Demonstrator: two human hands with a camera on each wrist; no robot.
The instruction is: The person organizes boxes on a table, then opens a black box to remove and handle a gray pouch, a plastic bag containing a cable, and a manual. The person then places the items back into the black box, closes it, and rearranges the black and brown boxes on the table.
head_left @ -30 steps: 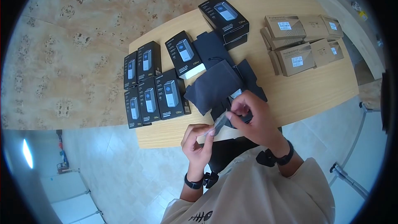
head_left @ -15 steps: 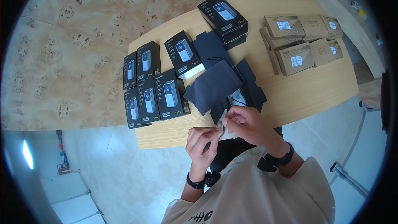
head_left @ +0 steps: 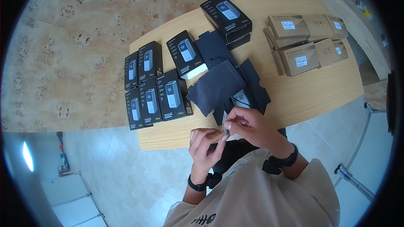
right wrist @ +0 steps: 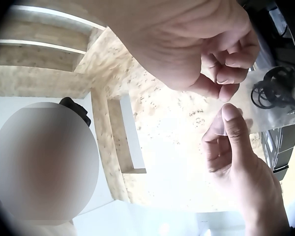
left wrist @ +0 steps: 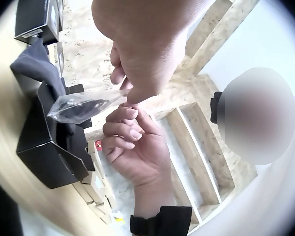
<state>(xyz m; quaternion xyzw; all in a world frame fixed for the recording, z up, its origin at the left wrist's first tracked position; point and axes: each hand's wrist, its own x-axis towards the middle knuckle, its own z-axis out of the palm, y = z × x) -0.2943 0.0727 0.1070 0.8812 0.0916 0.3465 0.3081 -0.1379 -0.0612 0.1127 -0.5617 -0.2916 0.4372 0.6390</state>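
Note:
In the head view, my left hand [head_left: 204,145] and right hand [head_left: 254,128] meet over the table's near edge. Between them is a small clear plastic bag [right wrist: 290,115], whose end both hands pinch between thumb and fingers. Black coiled cord-like loops [right wrist: 275,88] show inside the bag in the right wrist view. The left wrist view has the bag pointing towards an open black box [left wrist: 46,142]. Just beyond my hands, a dark grey cloth pouch [head_left: 219,86] lies across the open box, where a thin black cord and a pale item show.
Several black printed boxes [head_left: 170,94] stand in a group at the table's left. Another black box [head_left: 227,14] sits stacked at the far edge. Brown cardboard boxes [head_left: 299,61] are piled at the right on the wooden table [head_left: 311,101].
My right hand has come down and both hands have drawn closer together on the bag, which was more exposed earlier. Over the last half second they have shifted only slightly.

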